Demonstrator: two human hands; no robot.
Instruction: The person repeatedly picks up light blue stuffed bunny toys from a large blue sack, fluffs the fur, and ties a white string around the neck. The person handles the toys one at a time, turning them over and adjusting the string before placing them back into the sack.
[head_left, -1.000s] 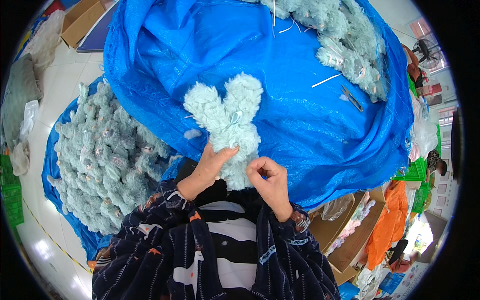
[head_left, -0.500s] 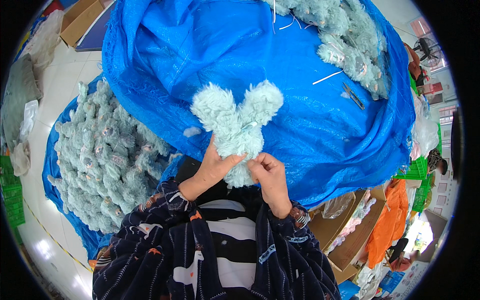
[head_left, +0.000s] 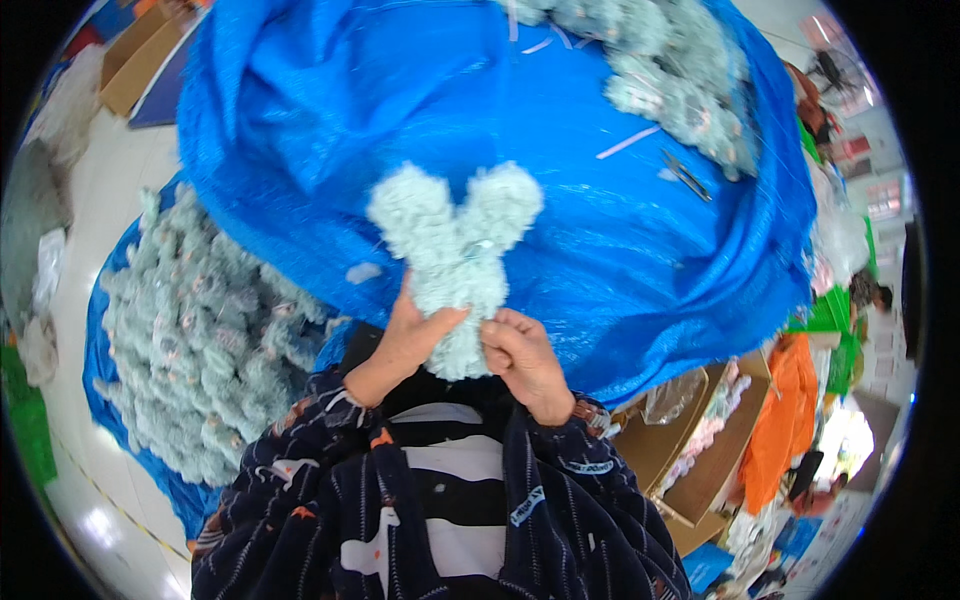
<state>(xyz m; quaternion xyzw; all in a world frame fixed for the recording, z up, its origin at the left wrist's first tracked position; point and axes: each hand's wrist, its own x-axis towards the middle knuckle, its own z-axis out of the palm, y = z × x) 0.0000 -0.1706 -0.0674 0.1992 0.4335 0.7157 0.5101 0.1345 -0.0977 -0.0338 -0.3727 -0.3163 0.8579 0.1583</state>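
Note:
A fluffy pale aqua plush piece [head_left: 462,265], with two rounded lobes spreading at its far end, is held in front of my body over the blue sheet's near edge. My left hand [head_left: 403,342] is closed round its left side, the thumb lying across the fur. At the right edge of the plush, my right hand [head_left: 524,358] has its fingers curled and thumb and forefinger pinched together at the fur. Whether those fingertips also grip a thread is too small to tell.
A blue woven sheet [head_left: 400,100] carries a heap of similar plush pieces [head_left: 680,85] at far right. Small thread snips [head_left: 686,176] and a pale strip [head_left: 628,142] lie nearby. Another large plush heap [head_left: 205,350] stands at left. Cardboard boxes [head_left: 715,450] are at right.
The view has shifted slightly, with the surroundings now a little farther left. Both hands keep their hold on the plush piece, and the right hand's fingers look slightly more curled.

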